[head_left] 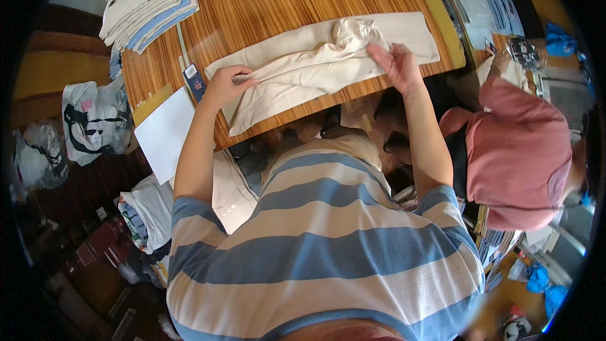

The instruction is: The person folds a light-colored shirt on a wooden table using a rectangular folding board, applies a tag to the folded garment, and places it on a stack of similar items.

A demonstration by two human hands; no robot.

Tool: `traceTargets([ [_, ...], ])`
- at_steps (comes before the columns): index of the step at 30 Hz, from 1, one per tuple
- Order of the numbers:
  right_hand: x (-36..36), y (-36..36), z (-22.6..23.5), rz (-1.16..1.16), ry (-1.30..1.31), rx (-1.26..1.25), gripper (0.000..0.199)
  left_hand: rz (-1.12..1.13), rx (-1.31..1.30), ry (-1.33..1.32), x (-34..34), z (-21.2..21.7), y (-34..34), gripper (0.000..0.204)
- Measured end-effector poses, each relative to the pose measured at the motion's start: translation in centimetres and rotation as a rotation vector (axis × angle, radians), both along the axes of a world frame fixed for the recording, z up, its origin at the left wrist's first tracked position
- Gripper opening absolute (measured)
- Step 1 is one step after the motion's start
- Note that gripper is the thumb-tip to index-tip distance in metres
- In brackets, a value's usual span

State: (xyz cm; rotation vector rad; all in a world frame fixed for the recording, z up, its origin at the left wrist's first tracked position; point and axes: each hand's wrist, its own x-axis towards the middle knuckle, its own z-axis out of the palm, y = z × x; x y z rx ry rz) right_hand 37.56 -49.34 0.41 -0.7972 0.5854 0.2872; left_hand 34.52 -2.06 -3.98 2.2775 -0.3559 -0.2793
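Note:
A long cream garment [297, 82] lies across the near part of the wood-grain table, folded into a strip, with a bunched part near its right half. At its left end, my left hand [230, 85] pinches the upper fold between thumb and fingers. Over the right part, my right hand [398, 68] is open, its fingers apart and slightly blurred, close beside the bunched cloth. Whether its fingertips touch the cloth, I cannot tell. Just left of my left hand lies a small dark blue tag [194, 81].
Stacked folded cream and blue garments [151, 6] stand at the table's far left. A white sheet [167, 136] sticks out at the left edge. To my right, a person in a pink top [517, 151] works at another table with folded clothes. Filled plastic bags [98, 120] sit at left.

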Motion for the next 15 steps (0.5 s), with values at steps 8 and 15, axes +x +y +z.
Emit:
traceTargets([
  [8,7.9,-2.4,-2.6,0.246,-1.04,-1.571,0.045,0.149,0.173,-0.057,1.7,0.9,-1.7,0.04],
  [15,11.6,-2.1,-2.1,0.574,-0.609,-1.304,0.04,0.324,0.309,-0.074,1.0,0.1,-2.4,0.037],
])
